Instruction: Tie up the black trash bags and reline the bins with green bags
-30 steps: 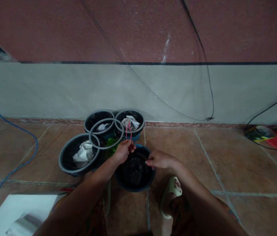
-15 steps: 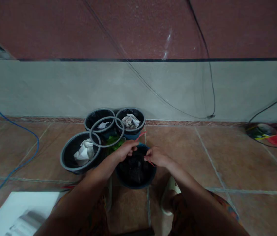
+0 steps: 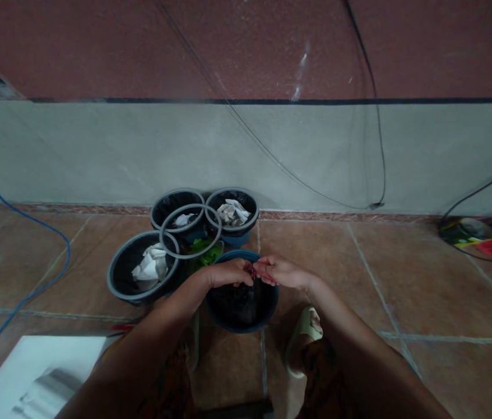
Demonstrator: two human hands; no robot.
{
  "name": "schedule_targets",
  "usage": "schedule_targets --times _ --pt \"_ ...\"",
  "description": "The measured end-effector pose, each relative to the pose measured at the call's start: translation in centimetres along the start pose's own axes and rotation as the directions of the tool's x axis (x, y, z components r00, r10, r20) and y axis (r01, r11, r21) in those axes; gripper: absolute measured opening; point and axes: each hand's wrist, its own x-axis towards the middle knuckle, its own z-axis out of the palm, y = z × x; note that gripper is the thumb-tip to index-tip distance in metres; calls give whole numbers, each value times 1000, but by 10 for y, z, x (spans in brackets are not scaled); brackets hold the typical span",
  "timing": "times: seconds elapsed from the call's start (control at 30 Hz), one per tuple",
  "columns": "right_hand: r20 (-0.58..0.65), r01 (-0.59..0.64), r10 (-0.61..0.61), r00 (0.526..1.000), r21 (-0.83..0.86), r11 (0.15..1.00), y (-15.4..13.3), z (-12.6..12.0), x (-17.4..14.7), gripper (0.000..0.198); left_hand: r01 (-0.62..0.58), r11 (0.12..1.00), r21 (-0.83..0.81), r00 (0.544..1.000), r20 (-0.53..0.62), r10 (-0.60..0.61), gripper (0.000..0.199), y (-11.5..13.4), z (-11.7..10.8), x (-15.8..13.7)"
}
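Observation:
A round bin with a dark blue rim stands on the floor between my feet. Gathered inside it is a black plastic bag. Over the bin's far side, my left hand pinches at a red string. My right hand meets it from the right, fingers closed on the same string, which crosses over them. The fingertips nearly touch, just above the bag's dark bunched top. Whether the string is looped around the bag is hidden by my fingers.
Three lined bins holding crumpled paper stand leftward: front left, back left and back right. A loose grey ring rests across them, near a green bag. A blue hose and white board lie left.
My hands, apart before with a red string end in each, have come together over the bin. The right hand has turned, and the string now crosses its fingers.

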Motion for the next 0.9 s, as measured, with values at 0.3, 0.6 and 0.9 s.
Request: schedule_targets --times 0.3,0.6,0.9 --pt "-312 91 43 949 403 911 -2 -5 6 24 -63 982 181 992 -100 82 46 -6 13 -3" --pt "-682 359 134 719 528 770 4 -15 8 29 34 992 -122 963 -261 -66 53 -12 1 1" --pt "-418 259 -477 773 -478 839 11 15 11 34 48 982 -181 935 -336 -108 39 -8 5 1"
